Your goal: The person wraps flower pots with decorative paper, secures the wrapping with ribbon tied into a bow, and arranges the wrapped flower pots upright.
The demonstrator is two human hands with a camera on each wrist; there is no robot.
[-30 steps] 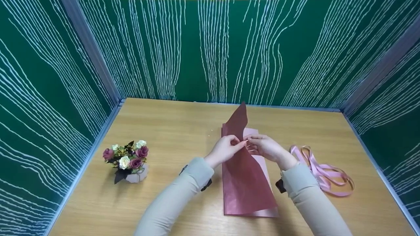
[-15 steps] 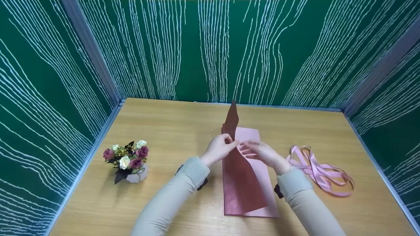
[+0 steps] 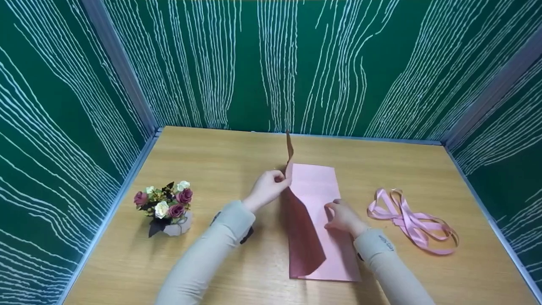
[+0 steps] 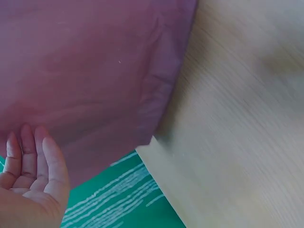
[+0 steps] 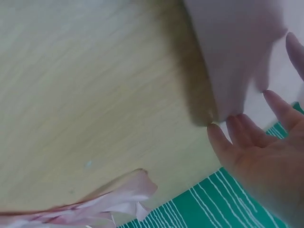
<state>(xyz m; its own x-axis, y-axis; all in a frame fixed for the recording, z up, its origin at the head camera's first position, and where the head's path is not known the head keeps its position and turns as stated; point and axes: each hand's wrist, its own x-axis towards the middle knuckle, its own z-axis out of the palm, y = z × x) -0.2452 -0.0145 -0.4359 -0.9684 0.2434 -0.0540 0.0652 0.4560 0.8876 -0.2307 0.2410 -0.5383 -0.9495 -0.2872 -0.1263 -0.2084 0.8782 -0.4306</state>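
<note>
A folded sheet of pink wrapping paper [image 3: 315, 182] lies lengthwise on the table, its light side showing. The left flap [image 3: 302, 235], darker pink, stands raised and curves along the sheet. My left hand [image 3: 267, 186] pinches that flap's edge between thumb and fingers; in the left wrist view the fingers [image 4: 40, 161] lie against the broad dark pink face of the paper [image 4: 90, 71]. My right hand [image 3: 344, 217] is over the light sheet near its right edge. Its fingers [image 5: 247, 133] are spread and loosely bent, fingertips at the paper [image 5: 232, 52] in the right wrist view.
A small pot of artificial roses [image 3: 165, 207], mauve and cream, stands at the left. Loosely looped pink ribbon [image 3: 410, 222] lies on the table [image 3: 228, 156] at the right. Green panels with white lines [image 3: 245, 63] border the table behind and on both sides.
The raised flap has swung left with my left hand, uncovering more of the light pink side. My right hand has come away from the flap's edge and moved down and right over the sheet.
</note>
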